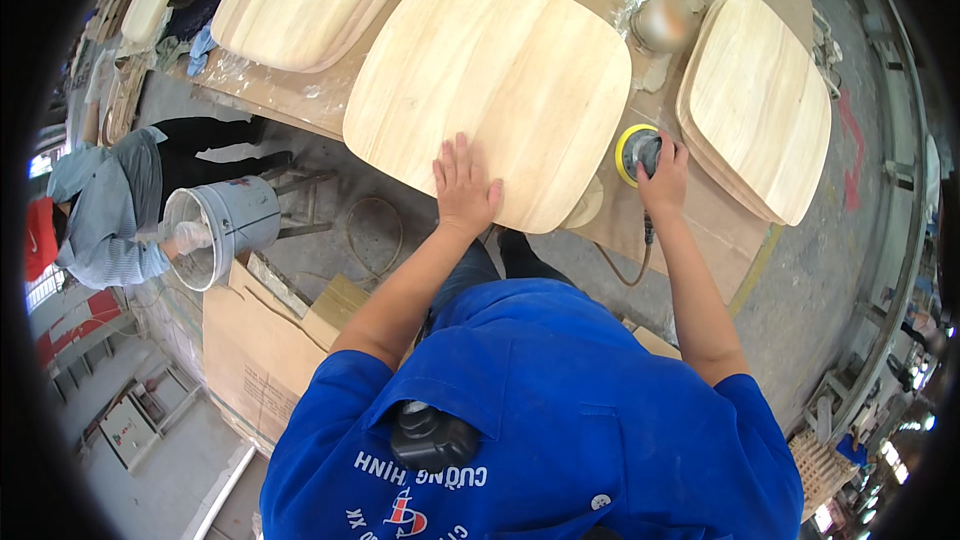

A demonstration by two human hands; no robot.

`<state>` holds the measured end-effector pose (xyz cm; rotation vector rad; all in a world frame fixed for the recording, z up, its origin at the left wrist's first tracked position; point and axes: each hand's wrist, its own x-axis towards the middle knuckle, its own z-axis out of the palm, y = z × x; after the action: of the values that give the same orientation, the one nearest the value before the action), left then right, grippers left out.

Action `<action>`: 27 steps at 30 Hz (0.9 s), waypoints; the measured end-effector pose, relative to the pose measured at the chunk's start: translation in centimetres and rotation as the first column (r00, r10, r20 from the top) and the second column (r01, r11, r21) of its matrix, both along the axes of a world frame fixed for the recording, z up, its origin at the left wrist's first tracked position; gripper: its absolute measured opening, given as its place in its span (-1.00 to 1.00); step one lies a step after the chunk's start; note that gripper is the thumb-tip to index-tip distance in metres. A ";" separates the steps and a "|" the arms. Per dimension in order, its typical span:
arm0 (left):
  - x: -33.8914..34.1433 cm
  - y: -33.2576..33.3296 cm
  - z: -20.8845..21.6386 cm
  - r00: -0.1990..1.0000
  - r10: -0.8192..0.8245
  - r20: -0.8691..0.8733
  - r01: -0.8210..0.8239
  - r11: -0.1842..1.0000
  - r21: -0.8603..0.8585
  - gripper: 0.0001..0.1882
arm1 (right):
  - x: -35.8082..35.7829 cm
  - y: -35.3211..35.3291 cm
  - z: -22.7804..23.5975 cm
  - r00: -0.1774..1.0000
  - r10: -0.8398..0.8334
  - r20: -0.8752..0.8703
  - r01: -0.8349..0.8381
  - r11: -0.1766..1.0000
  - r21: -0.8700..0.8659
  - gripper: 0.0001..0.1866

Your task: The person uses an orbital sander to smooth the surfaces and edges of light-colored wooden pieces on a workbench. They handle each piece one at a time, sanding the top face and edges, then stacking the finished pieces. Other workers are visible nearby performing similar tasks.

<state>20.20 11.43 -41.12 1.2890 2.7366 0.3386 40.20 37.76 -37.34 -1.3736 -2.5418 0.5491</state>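
A pale wooden panel with rounded corners lies in front of me, its near edge overhanging the table. My left hand rests flat on its near edge, fingers stretched out and holding nothing. Just off the panel's right side, my right hand is wrapped round a round sander with a yellow-rimmed pad. The sander is tilted, pad side toward the panel, and a hose trails from it toward me. Whether the pad touches the panel's edge I cannot tell.
Stacked panels stand at the right and far left of the cardboard-covered table. A blurred round container sits behind the sander. Left, a person reaches into a grey bucket. An open carton stands near my left arm.
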 end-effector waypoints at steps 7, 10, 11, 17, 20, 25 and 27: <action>5.3 2.4 0.8 0.927 -0.333 0.173 0.322 0.943 0.088 -0.21 | 0.5 1.7 1.5 0.990 0.128 -0.063 -0.134 0.986 -0.103 -0.24; 5.2 1.0 0.9 0.893 -0.420 0.162 0.407 0.907 0.108 -0.25 | 0.2 1.8 3.1 0.999 0.007 -0.053 -0.014 0.992 -0.128 -0.26; 4.9 0.0 0.9 0.876 -0.444 0.190 0.434 0.896 0.094 -0.26 | -0.1 1.6 3.6 0.996 0.055 -0.074 -0.064 0.990 -0.124 -0.26; -3.5 -5.1 0.1 0.983 -0.159 -0.090 0.156 0.987 -0.040 -0.37 | -4.5 -4.8 4.8 0.892 0.442 0.092 -0.428 0.893 -0.137 -0.26; -9.8 -6.0 -0.6 0.984 0.090 -0.156 -0.089 0.996 0.013 -0.37 | -6.3 -9.8 5.0 0.721 0.673 0.167 -0.637 0.738 -0.225 -0.27; -15.5 -6.4 -1.5 0.949 0.252 -0.191 -0.239 0.967 0.086 -0.35 | -9.0 -15.7 5.1 0.560 0.815 0.150 -0.788 0.580 -0.206 -0.39; -15.9 -6.3 -1.9 0.938 0.287 -0.196 -0.280 0.958 0.061 -0.34 | -9.3 -16.6 5.2 0.513 0.844 0.156 -0.803 0.536 -0.262 -0.39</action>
<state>4.31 5.11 -42.98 0.9815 3.1105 0.2874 30.87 21.14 -32.11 -0.0919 -3.3635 0.7468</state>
